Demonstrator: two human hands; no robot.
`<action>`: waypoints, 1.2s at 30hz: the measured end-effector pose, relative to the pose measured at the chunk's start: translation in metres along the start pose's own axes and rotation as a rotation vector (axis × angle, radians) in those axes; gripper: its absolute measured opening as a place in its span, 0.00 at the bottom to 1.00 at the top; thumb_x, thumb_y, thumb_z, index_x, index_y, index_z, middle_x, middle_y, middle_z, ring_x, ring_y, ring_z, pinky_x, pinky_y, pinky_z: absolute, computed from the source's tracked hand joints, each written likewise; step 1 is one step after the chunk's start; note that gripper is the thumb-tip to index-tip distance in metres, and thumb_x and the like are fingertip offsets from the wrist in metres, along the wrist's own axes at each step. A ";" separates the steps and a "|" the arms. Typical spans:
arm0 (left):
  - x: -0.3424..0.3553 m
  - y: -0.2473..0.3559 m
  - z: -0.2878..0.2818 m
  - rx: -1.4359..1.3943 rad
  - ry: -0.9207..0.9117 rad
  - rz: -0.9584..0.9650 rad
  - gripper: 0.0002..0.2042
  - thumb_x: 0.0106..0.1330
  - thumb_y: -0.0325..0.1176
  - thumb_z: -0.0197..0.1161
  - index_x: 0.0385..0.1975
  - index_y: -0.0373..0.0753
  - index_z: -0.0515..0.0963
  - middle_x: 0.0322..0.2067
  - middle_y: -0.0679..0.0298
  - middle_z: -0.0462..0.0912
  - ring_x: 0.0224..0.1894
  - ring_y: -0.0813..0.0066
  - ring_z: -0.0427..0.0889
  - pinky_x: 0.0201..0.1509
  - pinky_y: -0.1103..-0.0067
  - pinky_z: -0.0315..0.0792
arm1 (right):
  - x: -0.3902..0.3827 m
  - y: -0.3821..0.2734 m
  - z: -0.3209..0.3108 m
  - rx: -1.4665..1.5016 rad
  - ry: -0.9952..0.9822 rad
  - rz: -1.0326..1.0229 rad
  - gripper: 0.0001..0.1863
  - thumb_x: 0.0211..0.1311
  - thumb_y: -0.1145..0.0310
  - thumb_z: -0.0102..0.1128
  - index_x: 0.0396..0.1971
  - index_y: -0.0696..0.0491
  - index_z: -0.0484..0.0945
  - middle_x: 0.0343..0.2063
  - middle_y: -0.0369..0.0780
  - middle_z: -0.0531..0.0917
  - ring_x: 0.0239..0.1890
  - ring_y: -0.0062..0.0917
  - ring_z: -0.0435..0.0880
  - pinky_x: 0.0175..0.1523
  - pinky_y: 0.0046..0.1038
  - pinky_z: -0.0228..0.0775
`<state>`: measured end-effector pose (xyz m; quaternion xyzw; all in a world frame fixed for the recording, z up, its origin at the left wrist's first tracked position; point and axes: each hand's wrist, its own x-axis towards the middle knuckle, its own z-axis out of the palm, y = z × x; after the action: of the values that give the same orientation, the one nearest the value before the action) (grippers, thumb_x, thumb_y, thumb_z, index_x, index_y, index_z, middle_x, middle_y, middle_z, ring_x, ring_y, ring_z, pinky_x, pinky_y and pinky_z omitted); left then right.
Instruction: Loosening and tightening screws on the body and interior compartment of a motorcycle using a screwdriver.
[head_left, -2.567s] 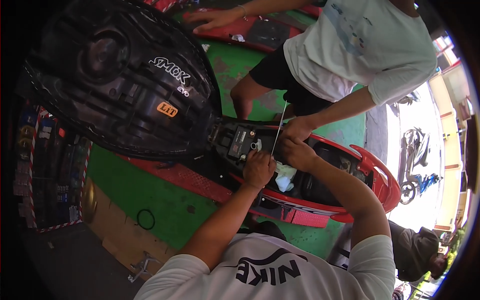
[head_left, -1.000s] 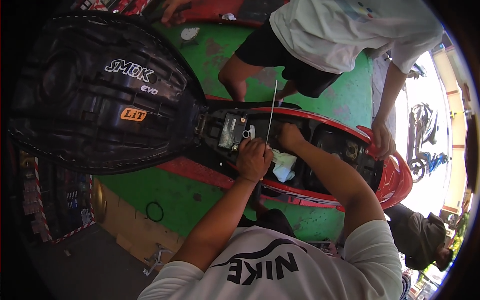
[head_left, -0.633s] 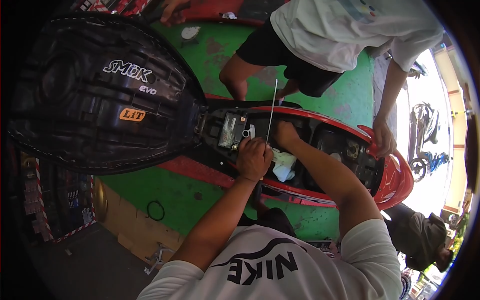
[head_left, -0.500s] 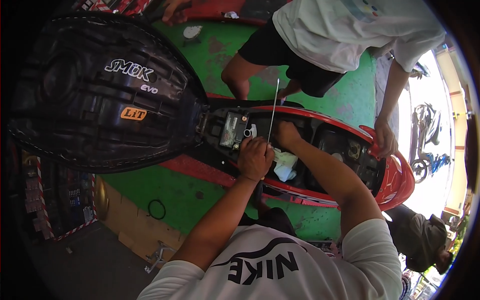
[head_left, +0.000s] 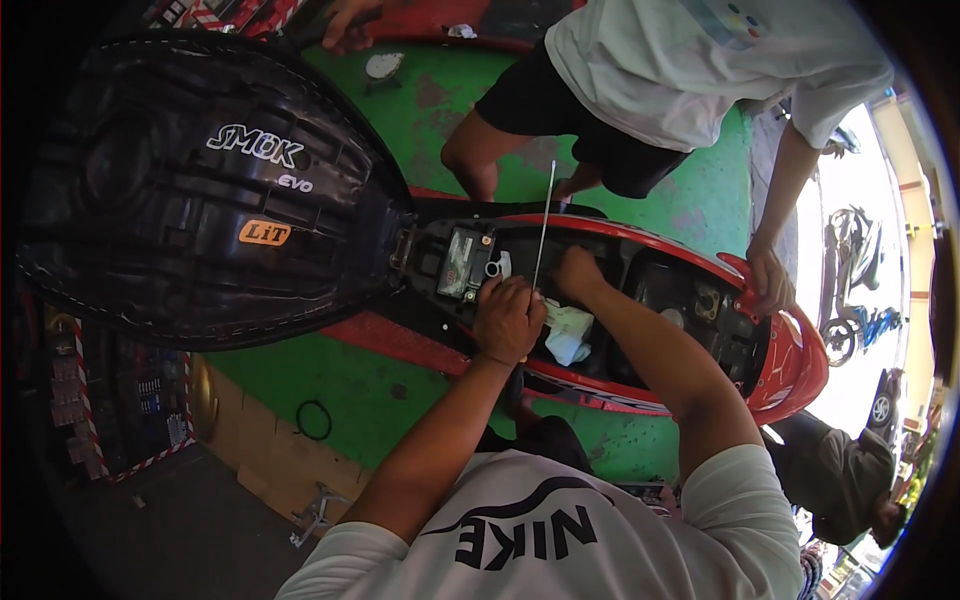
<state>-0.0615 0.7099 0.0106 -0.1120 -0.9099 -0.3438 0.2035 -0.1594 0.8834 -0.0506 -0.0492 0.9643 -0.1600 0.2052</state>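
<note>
My left hand [head_left: 510,318] is closed around a long thin screwdriver [head_left: 545,225] over the open underseat compartment [head_left: 530,243] of a red motor scooter. The shaft points up and away; a bit of yellow shows below my palm. Beside my left fingers are a black battery [head_left: 465,262] and a small white ring-shaped part [head_left: 494,268]. My right hand [head_left: 577,272] reaches into the compartment with curled fingers, their tips hidden. Between and below my hands lies a pale crumpled cloth or bag [head_left: 568,335].
The seat [head_left: 200,240] is tipped up at left. Across the scooter stands a person whose hand [head_left: 768,280] rests on the red tail rail [head_left: 795,350]. Another person's hand [head_left: 350,25] shows at upper left. A black cable loop [head_left: 313,420] lies on the green floor.
Both my hands stay in nearly the same place, with a very slight shift of the screwdriver and my left hand. The other person's hand remains on the tail rail.
</note>
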 end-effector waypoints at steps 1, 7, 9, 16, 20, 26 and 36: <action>0.000 0.000 -0.001 0.000 -0.001 0.002 0.04 0.65 0.28 0.61 0.35 0.37 0.81 0.38 0.60 0.88 0.46 0.63 0.86 0.65 0.66 0.70 | 0.000 0.000 0.002 0.002 0.002 0.009 0.16 0.56 0.65 0.68 0.33 0.65 0.86 0.34 0.57 0.88 0.36 0.55 0.88 0.43 0.45 0.83; 0.000 -0.002 -0.003 -0.009 0.010 0.016 0.03 0.65 0.29 0.61 0.34 0.37 0.78 0.38 0.59 0.87 0.46 0.62 0.85 0.65 0.66 0.70 | -0.006 -0.001 -0.019 -0.063 -0.061 0.010 0.15 0.55 0.65 0.69 0.35 0.64 0.87 0.36 0.55 0.89 0.37 0.52 0.90 0.43 0.43 0.84; 0.000 -0.002 -0.003 -0.017 0.012 0.021 0.03 0.65 0.29 0.62 0.33 0.37 0.77 0.37 0.59 0.86 0.46 0.62 0.85 0.65 0.66 0.70 | -0.006 -0.002 -0.024 -0.085 -0.082 0.010 0.15 0.55 0.66 0.69 0.36 0.63 0.87 0.36 0.55 0.89 0.37 0.50 0.91 0.43 0.43 0.85; -0.002 0.000 -0.001 -0.018 0.009 0.005 0.03 0.65 0.29 0.61 0.34 0.37 0.79 0.38 0.60 0.87 0.47 0.63 0.86 0.66 0.66 0.69 | 0.011 0.013 -0.007 -0.234 -0.140 -0.026 0.23 0.56 0.56 0.73 0.34 0.65 0.87 0.33 0.55 0.89 0.34 0.50 0.89 0.43 0.42 0.84; 0.001 0.000 -0.001 -0.008 0.003 0.006 0.04 0.66 0.28 0.61 0.36 0.37 0.81 0.39 0.61 0.88 0.47 0.63 0.86 0.66 0.67 0.70 | 0.016 0.015 -0.008 -0.261 -0.134 -0.025 0.22 0.57 0.56 0.71 0.35 0.65 0.88 0.34 0.55 0.89 0.35 0.50 0.90 0.44 0.42 0.84; 0.006 0.001 -0.005 -0.030 0.039 0.063 0.04 0.66 0.27 0.60 0.37 0.36 0.80 0.40 0.59 0.87 0.47 0.61 0.85 0.64 0.66 0.71 | -0.028 -0.015 -0.077 -0.020 -0.053 -0.026 0.17 0.62 0.61 0.65 0.38 0.61 0.87 0.37 0.54 0.89 0.38 0.52 0.88 0.46 0.44 0.81; -0.009 0.010 -0.039 -0.315 0.046 -0.113 0.06 0.71 0.26 0.55 0.40 0.34 0.79 0.43 0.57 0.86 0.43 0.60 0.83 0.55 0.70 0.75 | -0.215 -0.002 -0.155 0.449 0.515 -0.107 0.09 0.65 0.71 0.62 0.41 0.58 0.85 0.33 0.49 0.85 0.37 0.50 0.83 0.44 0.42 0.75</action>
<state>-0.0383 0.6905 0.0391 -0.0832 -0.8446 -0.4956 0.1846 -0.0272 0.9603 0.1655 -0.0114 0.9212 -0.3859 -0.0481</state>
